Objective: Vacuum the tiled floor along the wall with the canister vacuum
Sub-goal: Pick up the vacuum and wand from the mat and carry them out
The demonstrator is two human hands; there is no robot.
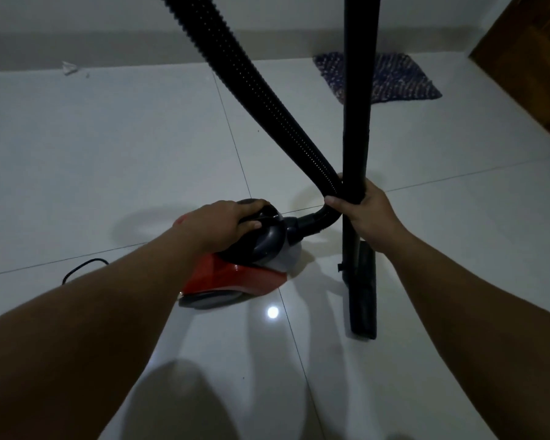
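Observation:
A red and grey canister vacuum (235, 277) sits on the white tiled floor (124, 154) just ahead of me. My left hand (216, 223) is wrapped over its black top handle. A black ribbed hose (254, 90) rises from the canister's front toward the top of the view. My right hand (362, 211) grips the upright black wand (359, 74) together with the lower bend of the hose. The black floor nozzle (362, 300) rests on the tiles at the wand's foot, to the right of the canister.
The wall's pale skirting (108, 46) runs across the back, with a scrap of white paper (69, 68) at its foot. A blue woven mat (391, 77) lies far right beside a wooden door (534, 58). A black power cord (80, 268) loops left of the canister.

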